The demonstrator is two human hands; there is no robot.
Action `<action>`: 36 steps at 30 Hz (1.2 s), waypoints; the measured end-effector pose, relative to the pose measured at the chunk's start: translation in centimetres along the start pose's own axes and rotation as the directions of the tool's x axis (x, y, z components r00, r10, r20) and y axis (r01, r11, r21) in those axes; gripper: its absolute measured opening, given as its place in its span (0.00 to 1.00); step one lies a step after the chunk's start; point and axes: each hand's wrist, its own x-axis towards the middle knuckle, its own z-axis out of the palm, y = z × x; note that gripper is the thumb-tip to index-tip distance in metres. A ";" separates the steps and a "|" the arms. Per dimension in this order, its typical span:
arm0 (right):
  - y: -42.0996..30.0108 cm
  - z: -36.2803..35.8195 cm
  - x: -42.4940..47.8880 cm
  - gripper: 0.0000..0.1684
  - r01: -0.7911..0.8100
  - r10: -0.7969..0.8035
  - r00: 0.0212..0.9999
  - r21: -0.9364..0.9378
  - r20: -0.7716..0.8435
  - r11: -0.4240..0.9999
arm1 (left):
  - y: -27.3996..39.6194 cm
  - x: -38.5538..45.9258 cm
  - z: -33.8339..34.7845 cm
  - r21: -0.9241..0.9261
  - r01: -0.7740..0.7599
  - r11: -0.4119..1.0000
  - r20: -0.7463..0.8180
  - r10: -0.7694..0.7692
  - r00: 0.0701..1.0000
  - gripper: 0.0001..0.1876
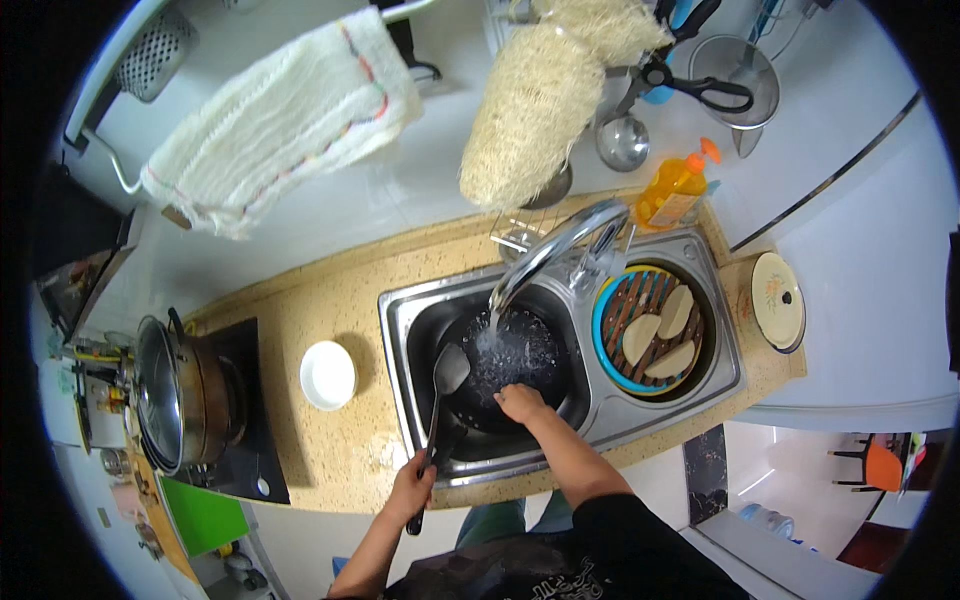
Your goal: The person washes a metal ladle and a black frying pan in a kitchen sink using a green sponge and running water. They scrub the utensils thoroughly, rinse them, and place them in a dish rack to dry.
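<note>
My left hand (411, 487) grips the dark handle of a metal spatula (451, 369), whose blade is over the left basin of a steel sink (401, 427). In that basin lies a round black pan (551, 330) with water in it. A stream from the chrome faucet (540, 251) falls into the water. My right hand (521, 403) is over the near part of the pan, its fingers curled; whether it holds anything is hidden. The right basin holds a blue-rimmed round basket (600, 334) with several pale, half-round pieces (641, 337) on a brown slatted rack.
On the counter's left stands a white bowl (328, 375), beyond it a lidded pot (169, 397) on a black cooktop. An orange soap bottle (670, 191) stands behind the sink, a lidded enamel container (778, 300) at its right. A loofah (532, 112) and white towel (285, 120) hang on the wall.
</note>
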 end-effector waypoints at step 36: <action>-3.9 -17.6 0.7 0.11 0.394 -0.170 0.659 0.144 -0.732 0.908 | -2.5 0.4 1.3 0.057 -0.173 0.983 -0.124 0.179 0.976 0.21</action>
